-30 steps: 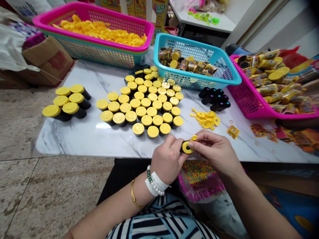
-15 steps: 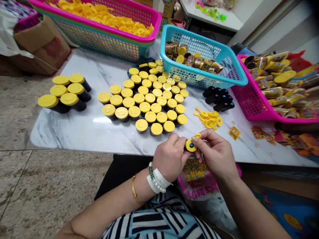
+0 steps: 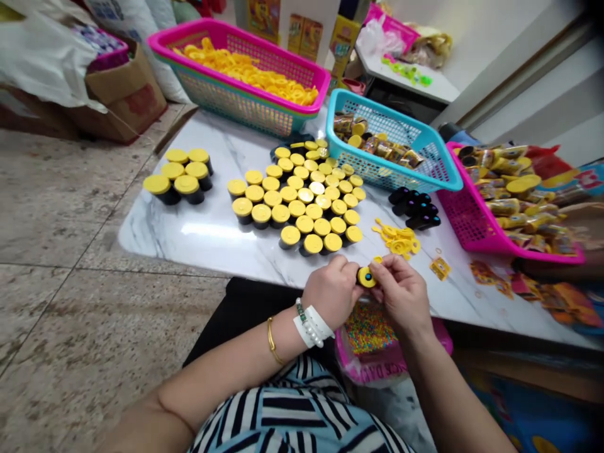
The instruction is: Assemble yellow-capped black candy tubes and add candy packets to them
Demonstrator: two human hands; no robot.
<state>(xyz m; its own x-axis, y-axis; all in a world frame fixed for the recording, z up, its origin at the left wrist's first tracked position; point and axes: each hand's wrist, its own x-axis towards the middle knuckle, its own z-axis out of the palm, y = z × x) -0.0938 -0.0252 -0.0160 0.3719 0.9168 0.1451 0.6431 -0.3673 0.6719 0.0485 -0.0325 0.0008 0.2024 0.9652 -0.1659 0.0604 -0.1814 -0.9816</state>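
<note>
Over the near edge of a marble-patterned counter, my left hand grips a small yellow-topped piece, fingers curled closed around its side, while my right hand pinches its rim between thumb and fingers. Black containers with yellow lids stand clustered just beyond; loose yellow parts lie near my right hand, between it and black tubes beside a blue basket.

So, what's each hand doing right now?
Left hand: closed, holding a yellow-ended black tube.
Right hand: closed, pinching that same tube's yellow end.
</note>
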